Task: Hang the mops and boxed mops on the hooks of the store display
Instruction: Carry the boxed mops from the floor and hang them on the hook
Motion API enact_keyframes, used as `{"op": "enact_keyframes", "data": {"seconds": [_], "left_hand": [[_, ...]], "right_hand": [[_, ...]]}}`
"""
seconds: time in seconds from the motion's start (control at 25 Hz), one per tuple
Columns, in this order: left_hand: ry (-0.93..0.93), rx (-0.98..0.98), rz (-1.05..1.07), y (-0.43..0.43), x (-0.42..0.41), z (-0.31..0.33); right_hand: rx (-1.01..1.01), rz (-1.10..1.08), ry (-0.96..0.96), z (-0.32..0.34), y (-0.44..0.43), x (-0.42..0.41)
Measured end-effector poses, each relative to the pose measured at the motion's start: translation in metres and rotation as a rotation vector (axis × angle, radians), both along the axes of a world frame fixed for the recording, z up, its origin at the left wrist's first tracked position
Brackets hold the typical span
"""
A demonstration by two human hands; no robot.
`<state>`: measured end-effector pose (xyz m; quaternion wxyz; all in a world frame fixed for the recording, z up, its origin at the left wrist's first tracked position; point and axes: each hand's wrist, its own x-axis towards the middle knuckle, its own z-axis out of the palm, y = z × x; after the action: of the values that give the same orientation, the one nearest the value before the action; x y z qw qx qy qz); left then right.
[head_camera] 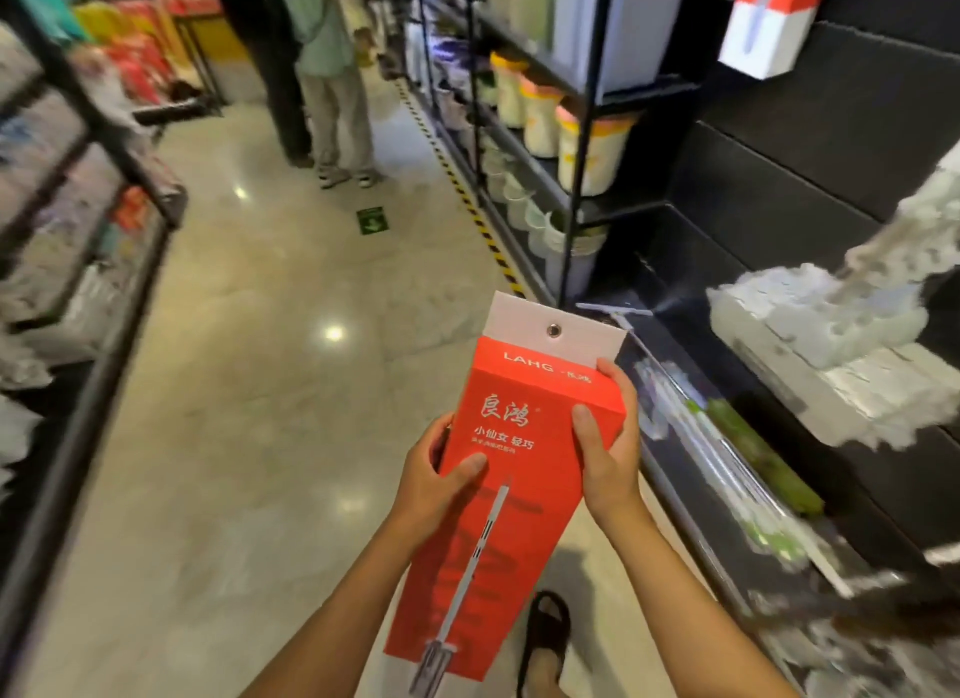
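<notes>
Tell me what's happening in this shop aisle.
A person holds a tall red cardboard mop box with both hands, left hand on its left edge, right hand on its right edge. Its white eyelet tab is not yet on any hook. Another red-and-white box hangs on the black display wall, above white mop heads.

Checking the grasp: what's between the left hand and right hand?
Head view: the red mop box lies between them, left hand and right hand each gripping a side.
</notes>
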<state>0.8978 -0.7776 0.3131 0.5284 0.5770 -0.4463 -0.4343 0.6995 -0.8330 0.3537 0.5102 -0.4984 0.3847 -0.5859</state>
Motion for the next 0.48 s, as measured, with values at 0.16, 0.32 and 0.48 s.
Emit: {"op": "enact_keyframes", "data": {"seconds": [0.16,0.32,0.48], "left_hand": [[-0.059,0.027,0.14,-0.062,0.047,0.006],[-0.078,0.033,0.292,-0.109,0.101,0.015],[-0.101,-0.002,0.423,-0.152,0.158,0.022]], "right_hand": [[0.007,0.103,-0.047,-0.011,-0.089,0.056],[-0.008,0.273,-0.06,-0.006,-0.163,0.125],[-0.049,0.414,-0.084,0.001,-0.226,0.194]]}}
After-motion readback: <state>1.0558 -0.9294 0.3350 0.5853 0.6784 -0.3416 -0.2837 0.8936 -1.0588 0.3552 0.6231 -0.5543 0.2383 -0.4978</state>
